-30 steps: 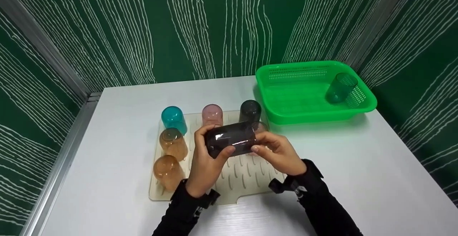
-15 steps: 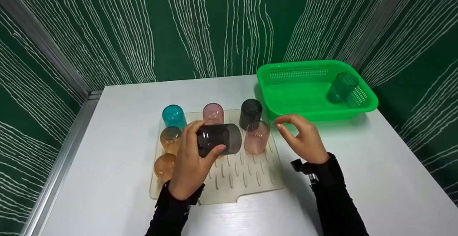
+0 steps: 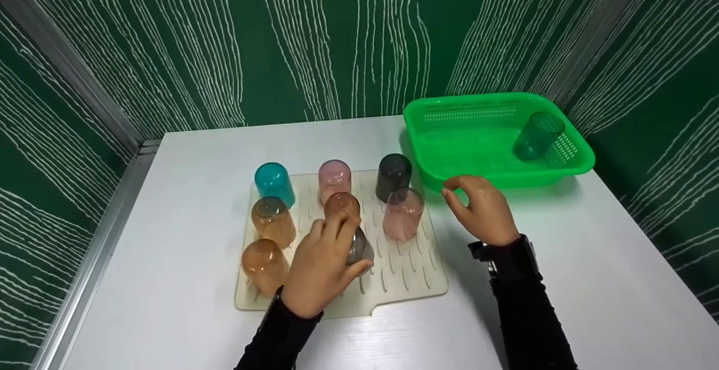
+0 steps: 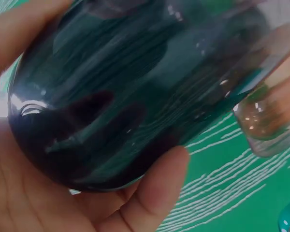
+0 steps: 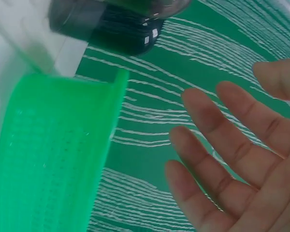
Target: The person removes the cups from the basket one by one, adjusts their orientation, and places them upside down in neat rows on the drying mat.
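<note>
My left hand [image 3: 320, 266] grips a dark grey tumbler [image 3: 359, 247] from above, over the front middle of a cream drying mat [image 3: 404, 280]. The left wrist view shows fingers and thumb wrapped round its rounded base; the hand hides much of it in the head view. A brown glass [image 3: 341, 204] stands upside down just behind. My right hand [image 3: 480, 210] hovers with relaxed, bent fingers and holds nothing, between a pink glass [image 3: 403, 215] and the green basket [image 3: 449, 183]. Also inverted on the mat are a black glass [image 3: 394, 176] and another pink glass [image 3: 335, 179].
Along the mat's left side stand a blue glass [image 3: 273, 183], an amber-brown glass [image 3: 273, 224] and an orange glass [image 3: 265, 263], all inverted. A teal-looking glass [image 3: 539, 134] leans inside the basket. Green walls with white lines [image 3: 359, 50] enclose the white table [image 3: 185, 235].
The right hand let go of the dark grey tumbler and moved right towards the basket. The left hand turned the tumbler from lying sideways to mouth down and lowered it towards the mat.
</note>
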